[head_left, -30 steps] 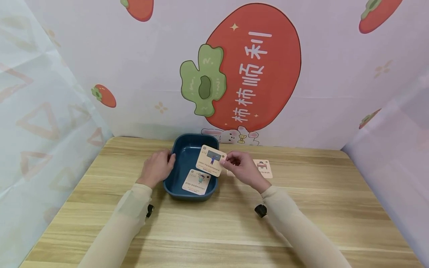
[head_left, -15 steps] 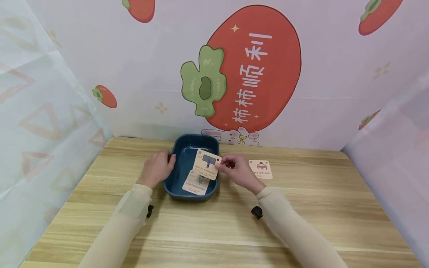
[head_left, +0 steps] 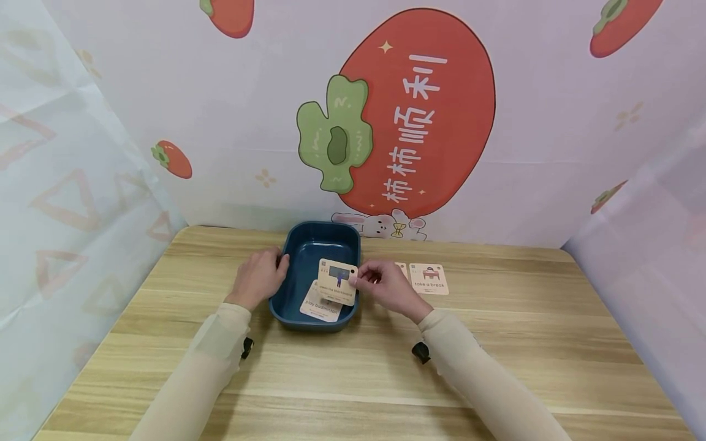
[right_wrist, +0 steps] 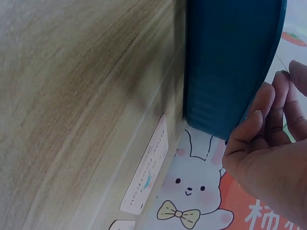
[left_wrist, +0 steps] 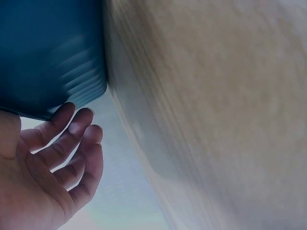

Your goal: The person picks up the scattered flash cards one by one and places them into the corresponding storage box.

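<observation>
One square, cream, stiff-paper card lettered "play badminton" [head_left: 320,309] lies in the near end of a dark-blue, round-cornered, plastic-looking tray [head_left: 303,258] on the pale wood-grain surface [head_left: 331,380]. Above it, a similar card with a blackboard picture [head_left: 334,284] has come nearer over the last second, masking more of it; the placing looks unfinished, since the right hand [head_left: 388,288] pinches its right edge. The left hand's [head_left: 257,277] grip holds the tray's left rim. Farther right, a square cream "take a break" card [head_left: 429,279] is now wholly uncovered.
</observation>
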`<state>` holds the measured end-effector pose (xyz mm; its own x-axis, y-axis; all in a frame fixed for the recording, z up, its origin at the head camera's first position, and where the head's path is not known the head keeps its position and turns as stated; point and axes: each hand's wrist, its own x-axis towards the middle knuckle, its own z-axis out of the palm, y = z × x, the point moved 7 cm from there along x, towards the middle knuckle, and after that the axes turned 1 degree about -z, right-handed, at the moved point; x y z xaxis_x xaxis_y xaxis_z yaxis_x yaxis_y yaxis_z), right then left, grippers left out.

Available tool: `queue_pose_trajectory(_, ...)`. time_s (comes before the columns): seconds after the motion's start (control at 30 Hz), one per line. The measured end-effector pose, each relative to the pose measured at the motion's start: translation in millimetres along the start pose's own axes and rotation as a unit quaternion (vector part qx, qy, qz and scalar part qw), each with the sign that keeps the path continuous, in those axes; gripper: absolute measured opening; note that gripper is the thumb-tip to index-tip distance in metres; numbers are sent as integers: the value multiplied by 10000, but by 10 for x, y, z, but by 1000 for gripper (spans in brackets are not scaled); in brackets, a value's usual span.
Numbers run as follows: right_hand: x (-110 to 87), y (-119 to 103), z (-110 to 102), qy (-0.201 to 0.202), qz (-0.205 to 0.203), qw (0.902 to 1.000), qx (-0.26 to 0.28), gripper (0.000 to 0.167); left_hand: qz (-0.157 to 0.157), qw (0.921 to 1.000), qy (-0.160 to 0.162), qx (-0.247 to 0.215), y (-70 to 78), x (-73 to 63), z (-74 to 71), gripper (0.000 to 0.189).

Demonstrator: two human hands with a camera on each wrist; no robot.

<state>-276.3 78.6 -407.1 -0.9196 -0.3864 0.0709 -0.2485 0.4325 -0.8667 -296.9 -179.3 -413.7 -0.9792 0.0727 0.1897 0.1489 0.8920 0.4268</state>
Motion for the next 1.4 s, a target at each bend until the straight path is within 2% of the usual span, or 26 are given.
queue_pose_trajectory(0.63,3,46,49,-40,82,9995,-292,8,-55,10000,-25,11,-5,-10,9,29)
queue_pose_trajectory(1.4,3,80,-17,451,445,9972,-402,16,-138,9998,-122,-19,-11,6,22,30)
